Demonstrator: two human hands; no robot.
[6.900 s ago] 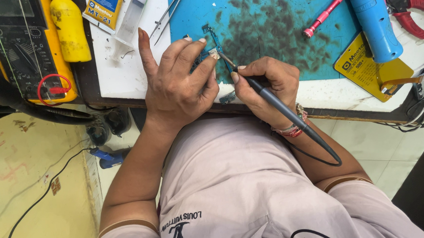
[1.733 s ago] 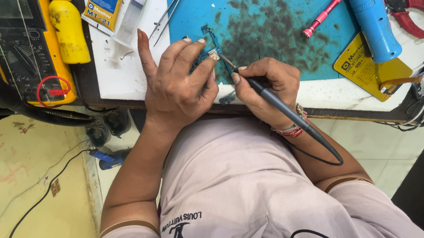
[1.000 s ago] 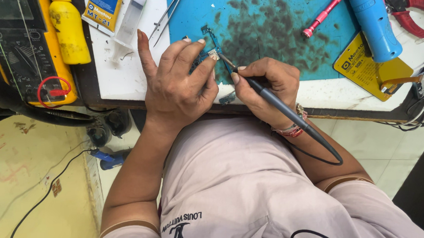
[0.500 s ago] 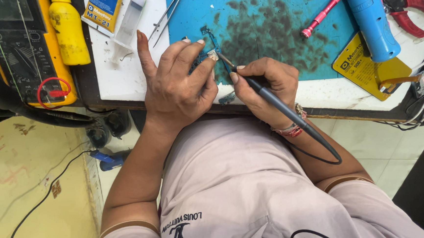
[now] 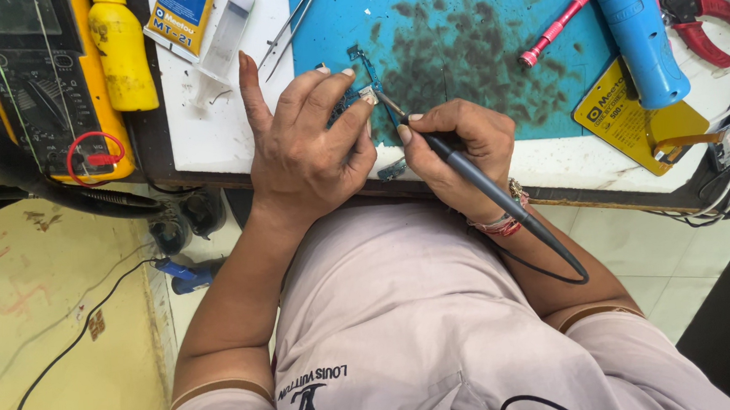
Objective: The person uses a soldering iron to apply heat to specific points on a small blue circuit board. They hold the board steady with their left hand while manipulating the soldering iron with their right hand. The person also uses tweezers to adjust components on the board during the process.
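At centre frame, on the near edge of the blue work mat [image 5: 474, 55], I log a small blue circuit board [image 5: 358, 96], thin and elongated, its long axis running from the mat's near edge toward the top of the frame. Left hand [image 5: 311, 149]: palm down, thumb stretched toward the upper left, fingers curled over the board's left side and pinning it to the mat; closed on the board as far as I can see, though the contact under the fingers is hidden. Right hand [image 5: 463, 152]: closed in a pen grip on a dark soldering iron [image 5: 473, 173], whose tip points up-left and meets the board just right of the left fingertips, its cord trailing toward the lower right. Relation of note: the board lies directly beneath the left fingers and just up-left of the right fingers, the iron crossing its long axis at a slant; the left hand is nearer. A small loose component [image 5: 392, 170] sits on the white bench edge between the two hands. Surrounding stock: tweezers [image 5: 290, 19] at upper centre; yellow multimeter [image 5: 45, 89] and yellow bottle [image 5: 122, 55] at upper left; pink precision screwdriver [image 5: 561, 20], blue cylindrical tool [image 5: 642, 40], red-handled cutters [image 5: 700, 16] and yellow card [image 5: 638, 116] at upper right.
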